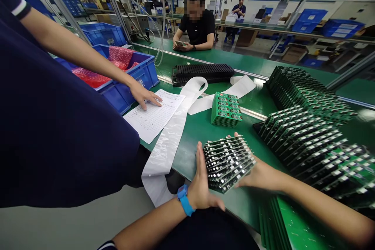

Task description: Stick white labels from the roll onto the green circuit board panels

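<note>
Between my two hands, above the front edge of the green bench, is a stack of circuit boards point(230, 162) seen edge-on, with white and silver parts showing. My left hand point(201, 185), with a blue watch at the wrist, presses its palm and straight fingers against the stack's left side. On the right side my right hand point(254, 172) grips the boards, its fingers partly hidden behind them. Just beyond stands a neat pile of green circuit boards point(227, 109). Right of my hands, more boards point(304, 144) stand in rows in black racks.
A co-worker's hand point(146, 95) rests on a printed sheet point(155, 117) at left. A white plastic strip point(172, 136) trails over the bench edge. Behind are a black rack point(202, 73), a blue crate point(143, 72) and a seated person point(197, 25). Large green boards point(301, 222) lie front right.
</note>
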A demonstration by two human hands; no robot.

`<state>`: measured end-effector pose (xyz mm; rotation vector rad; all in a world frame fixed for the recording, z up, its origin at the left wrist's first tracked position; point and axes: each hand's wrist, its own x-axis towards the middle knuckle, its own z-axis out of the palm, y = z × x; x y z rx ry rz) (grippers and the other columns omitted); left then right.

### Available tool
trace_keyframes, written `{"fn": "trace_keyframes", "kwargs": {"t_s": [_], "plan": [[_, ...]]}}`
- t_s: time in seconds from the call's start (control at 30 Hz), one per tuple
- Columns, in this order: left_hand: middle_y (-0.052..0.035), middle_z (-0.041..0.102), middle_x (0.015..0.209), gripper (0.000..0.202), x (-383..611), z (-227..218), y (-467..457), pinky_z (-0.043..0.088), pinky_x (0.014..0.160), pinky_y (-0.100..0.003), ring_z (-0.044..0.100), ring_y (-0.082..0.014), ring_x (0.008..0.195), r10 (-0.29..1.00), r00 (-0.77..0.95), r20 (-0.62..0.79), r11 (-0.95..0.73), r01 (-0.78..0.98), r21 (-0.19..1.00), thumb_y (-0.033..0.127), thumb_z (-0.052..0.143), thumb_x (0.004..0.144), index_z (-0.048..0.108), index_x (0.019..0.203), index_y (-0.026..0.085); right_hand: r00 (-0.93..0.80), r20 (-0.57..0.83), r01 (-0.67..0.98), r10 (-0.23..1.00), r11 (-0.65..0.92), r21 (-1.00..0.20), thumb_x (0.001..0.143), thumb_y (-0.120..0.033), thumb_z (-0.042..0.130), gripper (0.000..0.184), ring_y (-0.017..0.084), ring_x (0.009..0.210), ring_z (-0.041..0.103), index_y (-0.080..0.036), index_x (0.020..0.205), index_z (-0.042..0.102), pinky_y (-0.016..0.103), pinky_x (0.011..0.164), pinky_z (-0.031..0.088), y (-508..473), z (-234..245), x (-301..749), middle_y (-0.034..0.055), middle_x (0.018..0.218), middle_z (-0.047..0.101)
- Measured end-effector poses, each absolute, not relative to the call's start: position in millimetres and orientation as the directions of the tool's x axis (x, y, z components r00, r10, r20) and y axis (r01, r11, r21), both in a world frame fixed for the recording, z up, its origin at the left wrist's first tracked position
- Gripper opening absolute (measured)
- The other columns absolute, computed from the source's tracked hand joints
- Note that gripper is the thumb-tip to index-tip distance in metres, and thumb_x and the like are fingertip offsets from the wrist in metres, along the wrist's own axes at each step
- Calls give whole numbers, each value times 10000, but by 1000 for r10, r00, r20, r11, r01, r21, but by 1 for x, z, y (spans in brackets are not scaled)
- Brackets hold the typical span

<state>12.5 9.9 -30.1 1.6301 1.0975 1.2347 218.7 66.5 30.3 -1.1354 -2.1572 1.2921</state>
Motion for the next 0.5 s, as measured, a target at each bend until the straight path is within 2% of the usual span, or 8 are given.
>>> {"fn": "trace_keyframes", "kwargs": {"t_s": [0.07,0.1,0.2,0.27,0.33,0.4,0.47,0.5], "plan": [[-193,-198,1479,1479,14,-36,10,55,1076,-603,-83,-407,1356,899,245,362,-419,248,873,754,676,417,-292,1372,171,-629,-98,480,771,287,-829,590,-436,814,1275,335,1350,87,-263,1428,-130,506,1097,69,64,31,222,126,1479,154],[-199,-195,1478,1467,16,-39,12,57,1070,-612,-86,-406,1356,890,246,383,-446,305,841,688,723,451,-317,1358,191,-635,-92,485,767,303,-821,614,-442,798,1224,338,1350,90,-263,1437,-90,506,1099,65,63,30,224,123,1477,165],[-226,29,1480,1330,18,-41,20,176,1064,-589,59,-384,1370,925,148,349,-377,450,810,536,747,589,-271,1380,210,-618,-23,463,786,340,-819,726,-429,714,1031,322,1327,211,-255,1446,-4,489,1101,152,63,27,226,118,1464,213],[-232,174,1428,1274,18,-36,26,260,1043,-557,189,-368,1345,945,101,312,-322,466,824,514,738,616,-209,1404,188,-598,35,453,801,374,-809,727,-408,719,993,314,1304,270,-235,1443,53,477,1092,204,68,28,225,123,1458,224],[-217,234,1393,1242,17,-26,30,279,1045,-525,254,-349,1320,960,70,272,-275,419,865,528,739,601,-114,1428,166,-604,51,428,795,378,-821,684,-386,762,994,312,1261,345,-213,1428,127,471,1068,269,78,36,223,133,1423,296],[-188,291,1382,1088,16,-11,32,263,1068,-482,287,-320,1310,985,16,173,-170,306,937,524,705,651,49,1439,161,-646,-16,384,763,306,-871,652,-374,785,947,298,1175,453,-193,1395,226,451,1003,375,92,52,217,126,1331,435],[-157,376,1365,831,16,6,32,280,1072,-437,353,-289,1281,1000,10,-26,25,81,996,515,619,751,237,1404,170,-707,-176,385,685,163,-908,636,-390,788,819,283,1090,526,-164,1309,378,411,925,452,108,71,207,98,1212,549],[-142,418,1354,710,15,14,31,300,1065,-420,392,-276,1258,987,60,-147,150,-55,987,510,568,796,318,1371,178,-709,-299,434,639,60,-899,653,-410,768,718,275,1051,553,-160,1247,453,388,885,477,116,78,201,83,1164,585]]}}
